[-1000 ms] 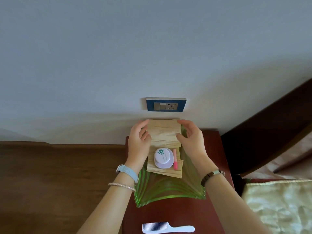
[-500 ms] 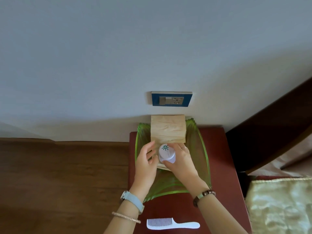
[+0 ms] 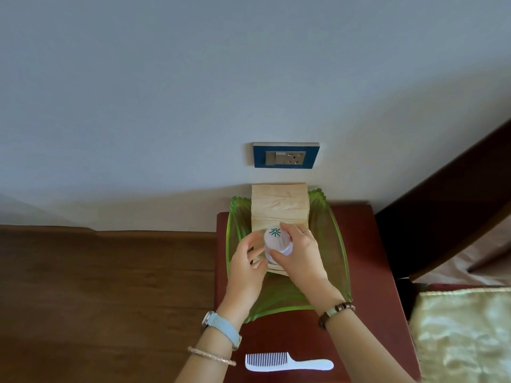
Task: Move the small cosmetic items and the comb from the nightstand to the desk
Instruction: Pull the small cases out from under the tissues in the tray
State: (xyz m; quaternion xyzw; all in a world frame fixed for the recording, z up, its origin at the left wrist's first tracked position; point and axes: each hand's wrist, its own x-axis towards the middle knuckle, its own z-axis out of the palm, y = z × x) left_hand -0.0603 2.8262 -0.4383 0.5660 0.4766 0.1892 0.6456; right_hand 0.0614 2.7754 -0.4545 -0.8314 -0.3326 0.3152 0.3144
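A small white cosmetic jar (image 3: 277,240) with a green star mark on its lid is lifted a little above the beige folded cloth (image 3: 279,205) in the green glass tray (image 3: 330,241). My right hand (image 3: 300,255) is closed around the jar from the right. On the jar's left, my left hand (image 3: 246,268) has its fingers curled and touching the jar. A white comb (image 3: 287,362) lies flat at the near edge of the dark red nightstand (image 3: 370,258). The pink stick seen earlier is hidden under my hands.
A blue wall socket plate (image 3: 286,155) sits on the wall above the tray. A dark wooden headboard (image 3: 448,217) and pale bedding (image 3: 464,333) are on the right. Brown wooden floor (image 3: 105,294) lies to the left of the nightstand.
Both hands came back from the far end of the cloth to the jar. My right hand took hold of the jar and raised it off the cloth.
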